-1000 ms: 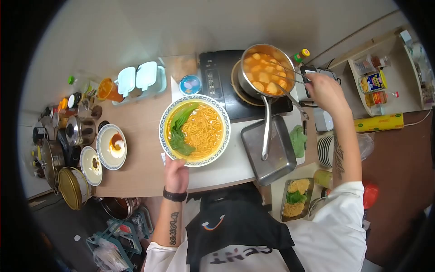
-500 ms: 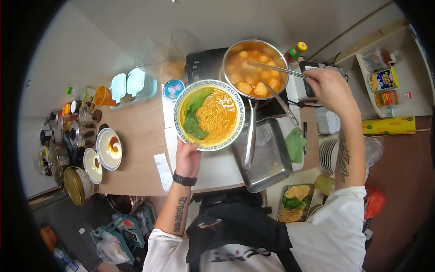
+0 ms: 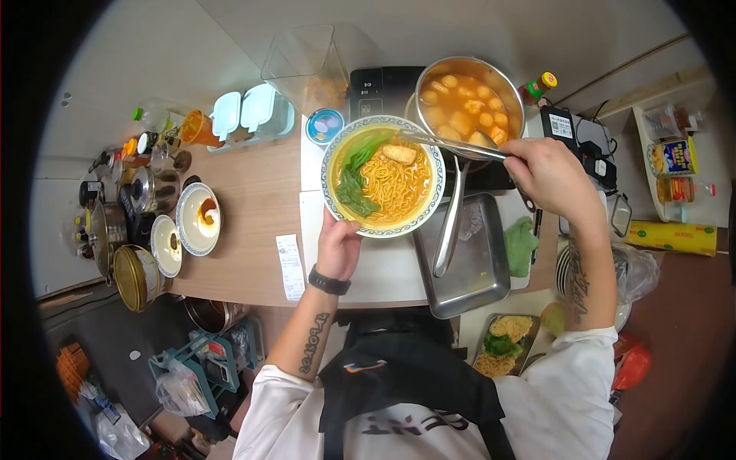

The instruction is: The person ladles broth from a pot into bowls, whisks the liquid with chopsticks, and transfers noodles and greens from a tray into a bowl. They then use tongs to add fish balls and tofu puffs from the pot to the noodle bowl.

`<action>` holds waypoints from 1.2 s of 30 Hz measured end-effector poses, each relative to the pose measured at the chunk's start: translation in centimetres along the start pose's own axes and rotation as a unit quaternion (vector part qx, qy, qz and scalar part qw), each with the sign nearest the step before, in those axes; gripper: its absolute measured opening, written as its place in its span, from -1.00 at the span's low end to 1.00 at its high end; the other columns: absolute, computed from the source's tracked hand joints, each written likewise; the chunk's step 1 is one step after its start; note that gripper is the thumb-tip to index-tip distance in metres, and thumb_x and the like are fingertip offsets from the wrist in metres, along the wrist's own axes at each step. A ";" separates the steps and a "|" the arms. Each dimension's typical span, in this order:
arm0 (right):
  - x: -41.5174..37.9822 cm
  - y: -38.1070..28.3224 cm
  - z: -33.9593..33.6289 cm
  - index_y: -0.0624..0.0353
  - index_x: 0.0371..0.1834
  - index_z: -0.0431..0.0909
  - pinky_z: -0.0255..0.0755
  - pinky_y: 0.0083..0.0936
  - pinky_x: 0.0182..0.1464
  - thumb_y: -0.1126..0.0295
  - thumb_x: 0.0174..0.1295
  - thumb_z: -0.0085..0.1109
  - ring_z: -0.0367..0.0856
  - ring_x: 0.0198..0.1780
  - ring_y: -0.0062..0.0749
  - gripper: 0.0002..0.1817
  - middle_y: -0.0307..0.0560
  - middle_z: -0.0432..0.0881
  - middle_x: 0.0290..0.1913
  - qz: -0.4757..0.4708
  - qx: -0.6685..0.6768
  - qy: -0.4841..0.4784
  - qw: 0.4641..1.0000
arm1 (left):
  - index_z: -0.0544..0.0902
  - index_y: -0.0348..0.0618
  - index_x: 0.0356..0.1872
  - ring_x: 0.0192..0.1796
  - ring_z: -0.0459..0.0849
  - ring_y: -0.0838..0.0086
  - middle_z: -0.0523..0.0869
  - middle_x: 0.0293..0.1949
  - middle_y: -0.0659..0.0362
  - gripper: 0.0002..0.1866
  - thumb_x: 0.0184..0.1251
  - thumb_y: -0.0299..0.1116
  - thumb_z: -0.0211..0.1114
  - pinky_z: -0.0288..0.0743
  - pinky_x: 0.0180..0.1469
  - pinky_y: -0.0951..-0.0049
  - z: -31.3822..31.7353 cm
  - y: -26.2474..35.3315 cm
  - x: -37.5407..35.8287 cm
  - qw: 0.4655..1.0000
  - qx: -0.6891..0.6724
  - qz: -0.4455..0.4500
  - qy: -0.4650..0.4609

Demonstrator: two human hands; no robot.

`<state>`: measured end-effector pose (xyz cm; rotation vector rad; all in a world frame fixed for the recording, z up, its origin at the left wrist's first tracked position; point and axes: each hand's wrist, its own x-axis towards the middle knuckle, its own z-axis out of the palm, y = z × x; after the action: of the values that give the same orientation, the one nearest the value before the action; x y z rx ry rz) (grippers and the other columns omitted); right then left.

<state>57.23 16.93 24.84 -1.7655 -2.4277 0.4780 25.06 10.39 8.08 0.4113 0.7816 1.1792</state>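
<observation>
My left hand (image 3: 340, 244) grips the near rim of a patterned bowl (image 3: 438, 178), which holds noodles (image 3: 395, 186) in broth with green leaves (image 3: 358, 180) at its left side. A browned, block-shaped piece (image 3: 399, 154) lies on the noodles near the far rim. My right hand (image 3: 546, 175) is closed around the end of metal tongs (image 3: 468, 146); their tips are over the bowl, beside that piece. Right behind the bowl stands a pot (image 3: 470, 109) of red-orange broth with round balls, a ladle handle (image 3: 451, 222) reaching out toward me.
An empty-looking metal tray (image 3: 468, 268) and a green cloth (image 3: 520, 245) lie nearer to me. Two used bowls (image 3: 201, 241) (image 3: 166, 264) stand at the left, near a paper slip (image 3: 290, 267). A sauce bottle (image 3: 537, 88) is beyond the pot, at the right.
The tongs have left the pot and come over the bowl. A browned piece now lies on the noodles. The view has shifted, so the surroundings sit further right.
</observation>
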 end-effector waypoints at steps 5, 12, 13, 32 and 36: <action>-0.8 0.2 -1.5 0.23 -0.15 0.67 0.54 -0.09 -0.09 0.41 0.26 0.20 0.67 -0.19 0.09 -0.82 0.14 0.71 -0.23 0.037 -0.063 0.090 0.993 | 0.21 -0.11 0.49 0.39 0.44 0.32 0.45 0.38 0.13 -0.27 0.21 -0.57 0.06 0.31 0.44 0.20 -0.1 0.3 -0.2 1.000 0.004 0.012 0.004; 2.3 2.9 2.3 0.20 -0.20 0.66 0.56 -0.12 -0.09 0.43 0.25 0.15 0.69 -0.18 0.04 -0.85 0.11 0.70 -0.24 0.035 -0.176 0.032 0.983 | 0.20 -0.10 0.50 0.39 0.44 0.32 0.44 0.38 0.14 -0.27 0.21 -0.55 0.06 0.31 0.43 0.19 -0.1 0.4 0.1 1.000 0.010 0.012 0.002; 2.1 2.9 2.1 0.20 -0.20 0.66 0.56 -0.12 -0.09 0.43 0.25 0.15 0.69 -0.18 0.04 -0.85 0.11 0.70 -0.24 0.035 -0.176 0.031 0.983 | 0.20 -0.10 0.50 0.39 0.44 0.32 0.44 0.38 0.14 -0.27 0.22 -0.55 0.06 0.31 0.43 0.18 -0.1 0.4 0.1 1.000 0.008 0.014 0.004; -3.8 -3.2 0.5 0.16 -0.06 0.62 0.52 -0.28 -0.31 0.45 0.24 0.17 0.64 -0.35 -0.21 -0.78 -0.12 0.57 -0.36 -0.052 -0.171 0.060 0.982 | 0.20 -0.07 0.50 0.40 0.43 0.30 0.43 0.39 0.15 -0.26 0.21 -0.51 0.08 0.29 0.44 0.15 -0.1 1.1 1.0 1.000 0.009 0.003 0.014; -4.0 -3.7 0.0 0.19 -0.03 0.62 0.54 -0.32 -0.29 0.45 0.22 0.18 0.63 -0.32 -0.28 -0.75 -0.15 0.59 -0.31 -0.056 -0.218 0.045 0.973 | 0.19 -0.06 0.51 0.41 0.42 0.31 0.43 0.39 0.15 -0.25 0.21 -0.51 0.09 0.29 0.44 0.15 -0.3 1.1 1.0 1.000 0.004 0.005 0.012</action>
<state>55.13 12.17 26.39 -1.7258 -2.6974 -0.1617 24.29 11.65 8.25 0.4095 0.8059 1.1911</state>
